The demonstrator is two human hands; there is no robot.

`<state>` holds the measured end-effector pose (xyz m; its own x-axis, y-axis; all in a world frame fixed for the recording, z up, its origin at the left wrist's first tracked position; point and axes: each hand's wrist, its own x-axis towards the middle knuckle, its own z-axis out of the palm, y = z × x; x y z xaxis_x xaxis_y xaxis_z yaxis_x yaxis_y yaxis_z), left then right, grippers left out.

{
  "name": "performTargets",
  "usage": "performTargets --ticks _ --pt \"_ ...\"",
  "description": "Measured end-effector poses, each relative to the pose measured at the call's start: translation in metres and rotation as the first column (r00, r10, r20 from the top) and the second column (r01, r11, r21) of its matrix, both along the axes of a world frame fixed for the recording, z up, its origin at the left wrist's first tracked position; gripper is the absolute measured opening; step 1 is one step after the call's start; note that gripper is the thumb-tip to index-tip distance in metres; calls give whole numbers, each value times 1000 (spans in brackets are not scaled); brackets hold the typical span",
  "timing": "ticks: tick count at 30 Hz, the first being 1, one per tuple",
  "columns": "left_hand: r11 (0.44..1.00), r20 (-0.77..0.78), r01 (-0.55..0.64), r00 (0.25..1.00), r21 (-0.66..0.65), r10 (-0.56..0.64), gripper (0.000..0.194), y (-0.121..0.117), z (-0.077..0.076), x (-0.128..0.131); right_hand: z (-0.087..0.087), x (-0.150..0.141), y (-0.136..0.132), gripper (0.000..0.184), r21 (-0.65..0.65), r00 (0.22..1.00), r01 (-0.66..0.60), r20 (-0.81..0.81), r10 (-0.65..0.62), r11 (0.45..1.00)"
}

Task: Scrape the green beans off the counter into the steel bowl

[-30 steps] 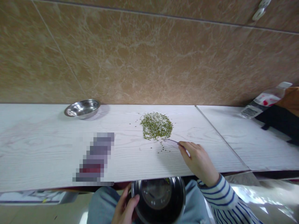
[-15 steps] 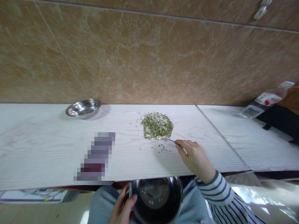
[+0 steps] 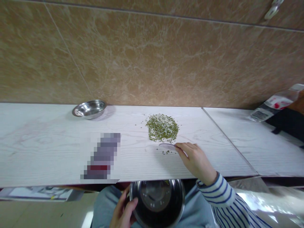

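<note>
A thin metal utensil, perhaps a spoon (image 3: 167, 144), is pinched in my right hand (image 3: 193, 158). Its far end lies just in front of a spread of small green beans (image 3: 163, 128) on the white table (image 3: 133, 164). Several loose beans (image 3: 168, 152) lie nearer me, below the utensil. My left hand (image 3: 125, 209) grips the left rim of a deep steel bowl (image 3: 156, 202), held at my lap under the table's front edge. A few green bits show near the bowl's far rim.
A shallow steel dish (image 3: 89, 109) stands at the back left by the tiled wall (image 3: 152, 60). Nearer lies a blurred-out flat object (image 3: 102, 156). At the far right are a clear plastic bottle (image 3: 273, 106) and a black item (image 3: 288, 122).
My right hand has drawn the utensil slightly toward me and left, away from the bean spread. The left hand still holds the bowl. The view has shifted a little.
</note>
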<state>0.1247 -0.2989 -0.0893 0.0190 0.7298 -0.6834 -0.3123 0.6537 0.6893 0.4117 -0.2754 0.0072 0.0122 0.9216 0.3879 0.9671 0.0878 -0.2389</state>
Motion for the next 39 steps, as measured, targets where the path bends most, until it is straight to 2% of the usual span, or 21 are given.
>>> performTargets --ticks 7,17,28,32,39 --pt "1000 -56 1 998 19 0 67 -3 6 1 6 -6 14 16 -79 998 -59 16 60 995" --pt "999 11 39 999 -8 -39 69 0 3 -1 12 6 3 19 -90 989 -143 29 146 986" --pt "996 38 84 996 29 -85 65 -2 11 5 3 17 -16 27 29 997 32 63 -34 999" --pt "998 12 30 999 60 -31 56 -5 17 15 4 13 -23 27 20 995 47 91 -49 999" --pt "996 1 33 999 77 -33 52 -5 19 20 5 -5 -27 24 8 995 24 93 -25 1000"
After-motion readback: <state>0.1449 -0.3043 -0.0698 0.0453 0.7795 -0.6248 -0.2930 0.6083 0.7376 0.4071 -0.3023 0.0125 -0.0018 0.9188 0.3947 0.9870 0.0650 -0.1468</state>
